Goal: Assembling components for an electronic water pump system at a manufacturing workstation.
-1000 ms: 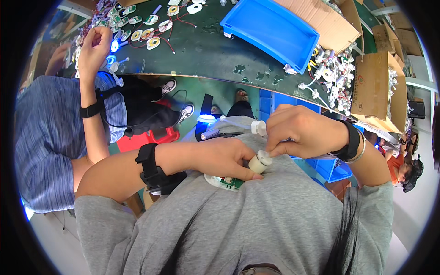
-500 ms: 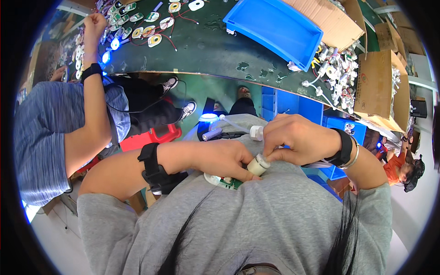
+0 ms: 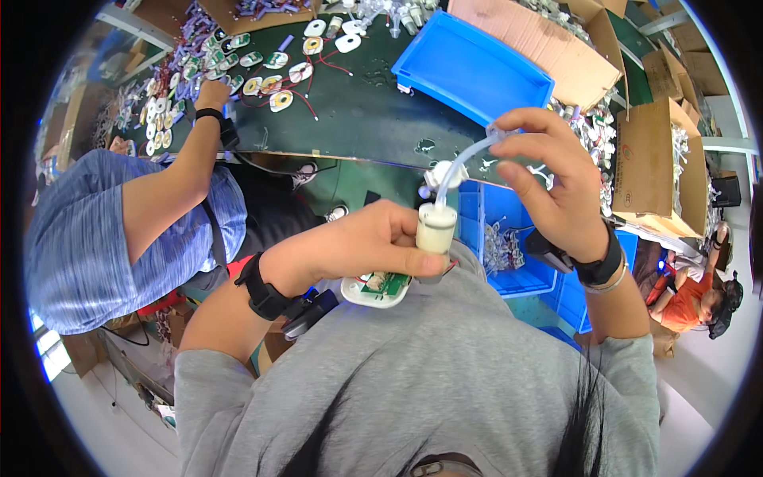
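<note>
Pinching between thumb and fingers, the left hand point(image 3: 362, 245) holds, above a green circuit board point(image 3: 388, 284), a cream cylinder point(image 3: 435, 230) roughly upright; a translucent tube point(image 3: 455, 170) curves rightward from its top to the right hand point(image 3: 566, 184), fingertips touching, thumb apart; whether they pinch, I cannot tell.

No lettering can be read, the printed marks point(image 3: 626, 152) on the right-hand cardboard box point(image 3: 645, 165) being too small.
</note>
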Demonstrator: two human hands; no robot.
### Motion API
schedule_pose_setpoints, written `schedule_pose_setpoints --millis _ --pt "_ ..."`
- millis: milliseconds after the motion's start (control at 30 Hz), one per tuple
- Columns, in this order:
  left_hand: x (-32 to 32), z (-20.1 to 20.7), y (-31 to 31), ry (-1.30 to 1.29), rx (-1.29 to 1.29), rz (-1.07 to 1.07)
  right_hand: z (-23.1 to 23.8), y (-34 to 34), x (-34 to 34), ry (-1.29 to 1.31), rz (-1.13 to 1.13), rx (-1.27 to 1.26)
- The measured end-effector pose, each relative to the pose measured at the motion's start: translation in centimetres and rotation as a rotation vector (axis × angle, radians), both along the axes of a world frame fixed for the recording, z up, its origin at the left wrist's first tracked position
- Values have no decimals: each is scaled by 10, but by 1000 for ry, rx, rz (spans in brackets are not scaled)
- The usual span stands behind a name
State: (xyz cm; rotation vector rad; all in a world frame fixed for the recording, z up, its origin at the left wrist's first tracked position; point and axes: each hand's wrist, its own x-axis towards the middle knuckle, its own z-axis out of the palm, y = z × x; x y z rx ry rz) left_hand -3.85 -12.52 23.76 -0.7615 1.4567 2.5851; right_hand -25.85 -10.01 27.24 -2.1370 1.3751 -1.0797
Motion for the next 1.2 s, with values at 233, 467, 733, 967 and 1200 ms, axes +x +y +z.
schedule_pose_setpoints --millis 233,467,733,967,1200 --pt "9 7 -7 270 78 347 -17 8 16 -186 -158 -103" --pt "6 -4 1 332 140 800 -49 17 44 -922 208 952" --pt "0 -10 13 59 13 798 -29 -3 50 -1542 31 689" --pt "-2 -8 13 -92 -22 1052 -14 -4 44 -1070 52 384" --pt "-17 9 -3 75 -209 1254 -3 11 58 -594 15 253"
